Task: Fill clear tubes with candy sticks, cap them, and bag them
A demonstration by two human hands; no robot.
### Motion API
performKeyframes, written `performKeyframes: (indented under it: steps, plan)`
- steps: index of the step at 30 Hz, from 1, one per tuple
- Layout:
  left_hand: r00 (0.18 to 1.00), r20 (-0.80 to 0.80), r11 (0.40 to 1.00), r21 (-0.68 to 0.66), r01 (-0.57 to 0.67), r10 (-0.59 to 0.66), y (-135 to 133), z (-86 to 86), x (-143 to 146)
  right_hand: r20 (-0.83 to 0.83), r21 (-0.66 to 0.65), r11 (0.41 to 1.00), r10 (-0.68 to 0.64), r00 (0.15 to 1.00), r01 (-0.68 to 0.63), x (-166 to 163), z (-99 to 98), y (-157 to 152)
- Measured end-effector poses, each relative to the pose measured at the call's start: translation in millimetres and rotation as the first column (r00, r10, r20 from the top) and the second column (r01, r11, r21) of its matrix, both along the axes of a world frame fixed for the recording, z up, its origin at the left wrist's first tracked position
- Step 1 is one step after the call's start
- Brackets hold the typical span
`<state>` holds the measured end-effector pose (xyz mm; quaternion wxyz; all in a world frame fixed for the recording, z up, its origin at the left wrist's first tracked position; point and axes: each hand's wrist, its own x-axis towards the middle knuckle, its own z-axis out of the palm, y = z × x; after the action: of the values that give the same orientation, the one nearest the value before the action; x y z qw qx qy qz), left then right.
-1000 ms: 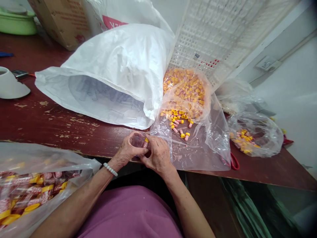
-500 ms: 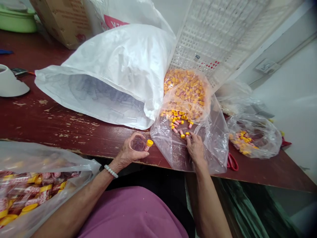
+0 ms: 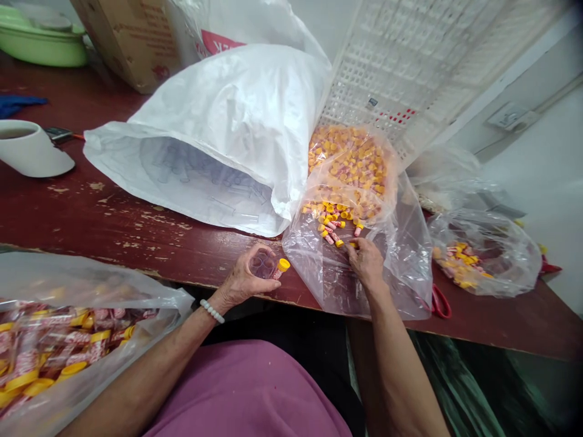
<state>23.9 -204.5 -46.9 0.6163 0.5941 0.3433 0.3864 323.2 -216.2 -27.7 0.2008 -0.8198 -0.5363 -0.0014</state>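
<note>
In my left hand [image 3: 241,280], fingers curl around several clear plastic tubes [image 3: 263,264], their open round ends facing me. A yellow-capped tube [image 3: 282,267] with pink-and-white print pokes out between thumb and fingers. My right hand [image 3: 368,264] is closed in a pinch on a small yellow-capped piece [image 3: 353,244], mostly hidden by the fingers. Just beyond lie loose yellow-capped pieces [image 3: 332,226] with pink-and-white speckled bodies, spilling from a clear plastic bag [image 3: 314,267]. Left of that bag, a large white sack [image 3: 228,109] gapes, with clear tubes [image 3: 248,218] inside.
At lower left, a plastic bag [image 3: 150,288] holds many capped tubes. A smaller clear bag [image 3: 514,267] and red-handled scissors [image 3: 441,301] are on the right. A white plastic crate [image 3: 392,67] leans behind. A white cup-like object [image 3: 34,152] stands far left on the worn red table [image 3: 113,212].
The view has shifted, so everything sits slightly further right. My right fingers have closed around a yellow-capped piece near the bag's mouth. The left hand keeps its hold on the tubes.
</note>
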Motion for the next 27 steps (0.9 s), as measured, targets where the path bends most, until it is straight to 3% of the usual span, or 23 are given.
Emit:
performKeyframes:
  steps: [2,4,6,8,9,12,17,25,27]
  plan:
    - [1.000,-0.024,1.000,0.005,-0.003,0.003,0,0.6,0,-0.049,0.096,0.995,-0.007,0.999,0.012,-19,6.1,-7]
    - [0.999,-0.041,1.000,-0.001,-0.010,0.009,-1,2.4,0,-0.216,0.222,0.974,0.084,0.973,-0.035,-48,13.2,-14]
    - [0.998,-0.058,1.000,-0.011,-0.015,0.014,-2,4.7,1,-0.480,0.393,0.914,0.298,0.825,-0.101,-82,18.0,-19]
    - [0.997,-0.074,1.000,-0.002,-0.017,0.017,-2,5.8,1,-0.604,0.500,0.858,0.443,0.663,-0.118,-114,19.1,-20]
    - [0.996,-0.084,1.000,0.012,-0.016,0.017,-2,5.6,0,-0.622,0.520,0.845,0.473,0.624,-0.123,-127,18.4,-20]
    - [0.994,-0.105,0.997,0.077,-0.002,0.010,-1,2.1,-1,-0.625,0.519,0.842,0.490,0.608,-0.145,-151,14.2,-19]
    - [0.988,-0.153,0.991,0.131,-0.001,0.021,1,-6.6,-4,-0.570,0.482,0.844,0.505,0.648,-0.234,-155,9.5,-19]
    - [0.992,-0.126,0.989,0.148,0.002,0.017,1,-2.2,-5,-0.361,0.436,0.753,0.648,0.671,-0.493,-145,17.3,-27]
    - [0.992,-0.124,0.986,0.169,-0.016,0.038,2,0.0,-6,-0.270,0.400,0.703,0.704,0.657,-0.588,-144,19.5,-30]
